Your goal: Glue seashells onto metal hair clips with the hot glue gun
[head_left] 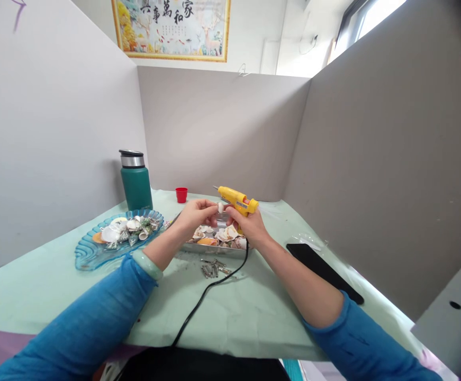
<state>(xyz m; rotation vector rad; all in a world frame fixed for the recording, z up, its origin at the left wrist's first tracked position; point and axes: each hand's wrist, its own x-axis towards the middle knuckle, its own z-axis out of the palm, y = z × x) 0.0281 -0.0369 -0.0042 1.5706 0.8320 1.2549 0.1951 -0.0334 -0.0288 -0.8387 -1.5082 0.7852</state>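
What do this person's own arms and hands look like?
The left hand and right hand are ordinary human ones, without gloves. On the left are a blue fabric sleeve and, by its cuff, a smooth pale-green bangle. On the right is a matching blue sleeve with a few dark marks.

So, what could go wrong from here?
The small white piece, pinched in the left grip, could slip and be lost among the shells below. The black cord of the yellow glue gun runs close by the loose metal clips and might drag them.
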